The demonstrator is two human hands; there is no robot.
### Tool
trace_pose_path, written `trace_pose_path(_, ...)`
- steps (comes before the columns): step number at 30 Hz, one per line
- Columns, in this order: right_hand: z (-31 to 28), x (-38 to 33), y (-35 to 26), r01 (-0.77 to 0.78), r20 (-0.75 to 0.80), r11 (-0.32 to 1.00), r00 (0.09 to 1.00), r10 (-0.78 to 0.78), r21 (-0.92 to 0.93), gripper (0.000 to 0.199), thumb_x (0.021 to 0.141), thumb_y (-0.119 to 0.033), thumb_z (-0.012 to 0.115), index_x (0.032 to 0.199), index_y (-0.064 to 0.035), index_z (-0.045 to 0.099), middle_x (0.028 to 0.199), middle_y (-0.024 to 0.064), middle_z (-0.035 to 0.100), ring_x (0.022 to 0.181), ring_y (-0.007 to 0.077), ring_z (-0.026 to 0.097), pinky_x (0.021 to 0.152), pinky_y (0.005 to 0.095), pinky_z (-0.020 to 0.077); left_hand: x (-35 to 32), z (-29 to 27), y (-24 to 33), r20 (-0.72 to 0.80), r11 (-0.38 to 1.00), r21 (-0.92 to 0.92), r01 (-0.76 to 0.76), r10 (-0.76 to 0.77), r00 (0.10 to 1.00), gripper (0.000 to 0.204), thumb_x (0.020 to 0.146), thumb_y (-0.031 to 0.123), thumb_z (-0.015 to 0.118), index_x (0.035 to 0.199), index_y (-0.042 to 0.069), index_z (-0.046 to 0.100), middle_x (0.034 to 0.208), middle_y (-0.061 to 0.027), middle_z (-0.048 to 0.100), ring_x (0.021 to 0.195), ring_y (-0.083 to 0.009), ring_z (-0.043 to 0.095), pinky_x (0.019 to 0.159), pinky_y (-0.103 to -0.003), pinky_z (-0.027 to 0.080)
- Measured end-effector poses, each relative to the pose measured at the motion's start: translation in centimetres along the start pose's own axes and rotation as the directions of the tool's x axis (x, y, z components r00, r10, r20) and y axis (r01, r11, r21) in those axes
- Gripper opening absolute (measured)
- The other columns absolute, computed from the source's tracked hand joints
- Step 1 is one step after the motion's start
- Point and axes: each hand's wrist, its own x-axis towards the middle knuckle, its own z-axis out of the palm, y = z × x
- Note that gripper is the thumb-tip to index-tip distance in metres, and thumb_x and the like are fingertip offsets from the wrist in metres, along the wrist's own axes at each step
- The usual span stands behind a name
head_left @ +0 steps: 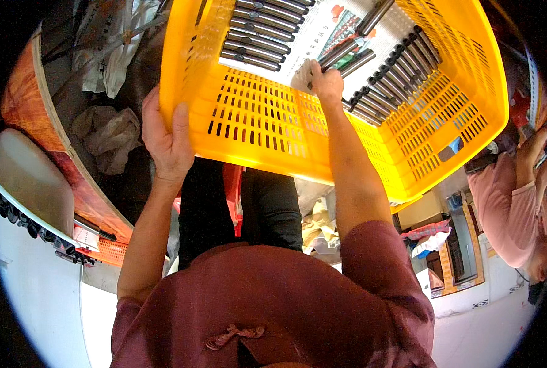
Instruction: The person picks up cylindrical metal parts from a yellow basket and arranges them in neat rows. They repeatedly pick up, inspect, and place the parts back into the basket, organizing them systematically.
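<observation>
A large yellow plastic basket (258, 150) with slotted walls is tilted in front of me. My left hand (168, 140) is closed around its left rim, thumb on the inside. Reaching into the basket, my right hand (326, 86) has its fingers closed at the near end of a dark metal tube (339, 54). A second loose tube (358, 63) lies right beside it, and another tube (374, 18) lies farther back. Rows of similar tubes with black ends line the left side (255, 51) and the right side (396, 80). Printed paper (304, 52) covers the basket floor.
A wooden board edge (40, 104) and a pale tub-like piece (31, 178) stand at the left, near crumpled cloth (108, 138). Another person in a pink shirt (506, 196) is at the far right. Yellowish cloth (321, 227) lies below the basket.
</observation>
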Motion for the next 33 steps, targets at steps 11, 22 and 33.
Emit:
trace_pose_path(11, -4.1, -4.8, -2.3, 0.564, 0.390, 0.778, 0.806, -0.446, -0.276, 0.048, 0.084, -0.038, 0.059, 0.113, -0.0010, 0.057, 0.099, 0.0236, 0.068, 0.096, 0.0395, 0.065, 0.084, 0.0451, 0.0511, -0.2, -0.3, 0.4, -0.018, 1.000, -0.001, 0.030, -0.030, 0.999, 0.032, 0.096, 0.011, 0.054, 0.122, -0.007, 0.050, 0.122, -0.0190, 0.055, 0.111, -0.0270, 0.052, 0.100, -0.036, 0.038)
trace_pose_path(22, -0.3, -5.7, -11.7, 0.878, 0.766, 0.360, 0.460, -0.450, -0.315, 0.037, 0.091, -0.028, 0.056, 0.114, -0.0015, 0.066, 0.111, 0.0157, 0.068, 0.109, 0.0286, 0.063, 0.090, 0.0386, 0.0527, -0.1, 0.3, 0.6, -0.060, 0.999, -0.032, 0.011, -0.013, 0.998, 0.032, 0.095, 0.012, 0.056, 0.122, -0.006, 0.052, 0.117, -0.0171, 0.058, 0.108, -0.0252, 0.055, 0.098, -0.035, 0.040)
trace_pose_path(33, 0.5, -6.3, -8.0, 0.504, 0.477, 0.752, 0.831, -0.286, -0.425, 0.045, 0.094, -0.044, 0.053, 0.100, -0.0035, 0.072, 0.099, 0.0164, 0.071, 0.097, 0.0313, 0.068, 0.086, 0.0431, 0.0511, -0.2, 0.1, 0.2, -0.051, 0.999, 0.024, -0.028, 0.029, 0.998, 0.031, 0.094, 0.013, 0.057, 0.120, -0.004, 0.054, 0.116, -0.0174, 0.060, 0.104, -0.0277, 0.057, 0.095, -0.036, 0.043)
